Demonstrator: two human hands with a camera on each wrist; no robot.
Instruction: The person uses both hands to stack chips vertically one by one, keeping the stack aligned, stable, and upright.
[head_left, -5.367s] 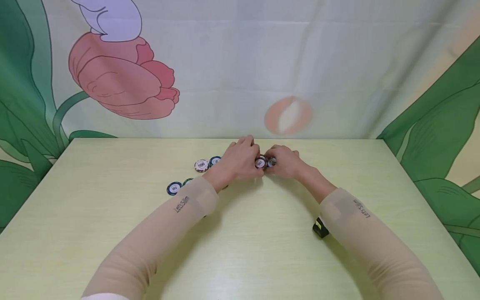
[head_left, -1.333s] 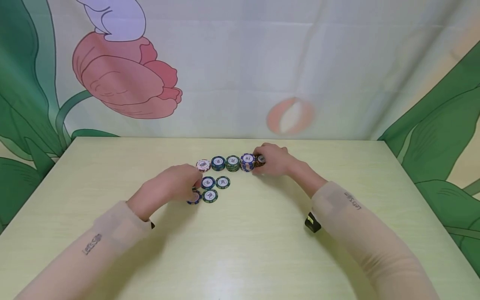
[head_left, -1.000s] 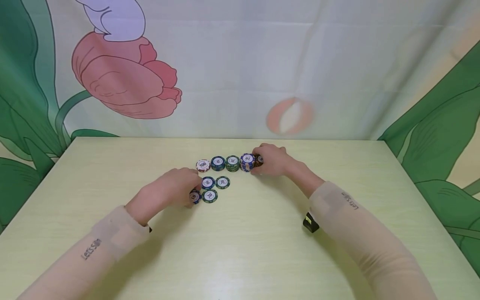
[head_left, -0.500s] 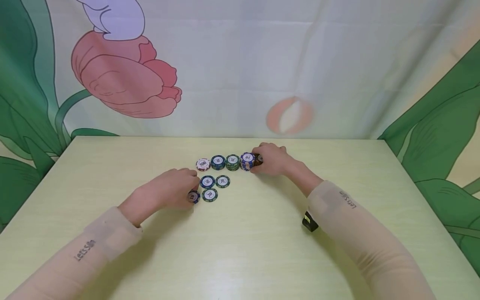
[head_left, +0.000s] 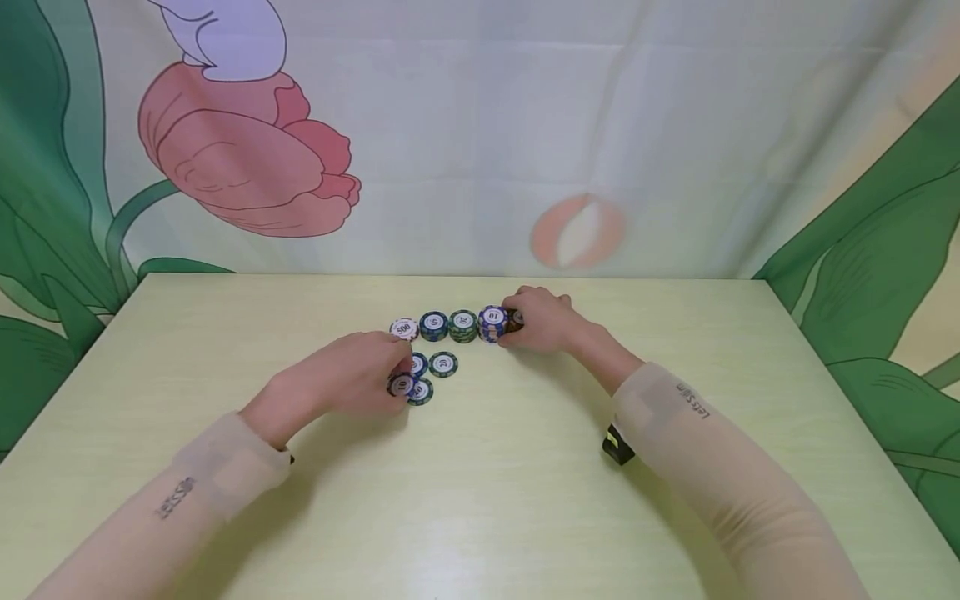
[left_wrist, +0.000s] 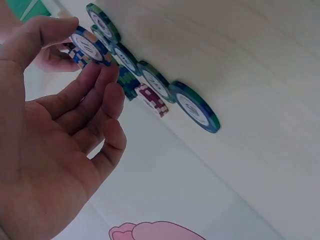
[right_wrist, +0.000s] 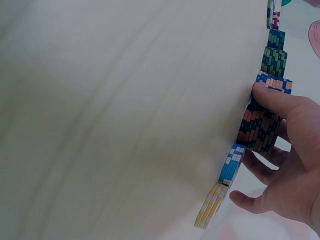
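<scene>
My left hand point(head_left: 348, 375) pinches one blue poker chip point(left_wrist: 89, 46) marked 10 between thumb and fingers. In the head view it hangs over the edge of a green-rimmed chip point(head_left: 422, 392) lying flat. Beside it lie a blue chip point(head_left: 418, 364), partly behind the fingers, and a green 20 chip point(head_left: 444, 364). Behind them stands a row of stacks: white 500 point(head_left: 404, 328), dark blue point(head_left: 434, 326), green point(head_left: 463, 325) and blue 10 point(head_left: 492, 323). My right hand point(head_left: 547, 319) grips a black-and-orange chip stack point(right_wrist: 259, 127) at the row's right, its thumb by the blue 10 stack.
A light blue stack point(right_wrist: 231, 165) and a yellow stack point(right_wrist: 211, 206) continue the row, seen in the right wrist view. A curtain point(head_left: 450, 167) hangs behind the pale table point(head_left: 480, 500). A black wrist device point(head_left: 618, 445) shows under my right sleeve.
My left hand has left the right hand's side, moved left and picked up the blue 10 chip. Since half a second ago it has shifted right. The right hand stays nearly still.
</scene>
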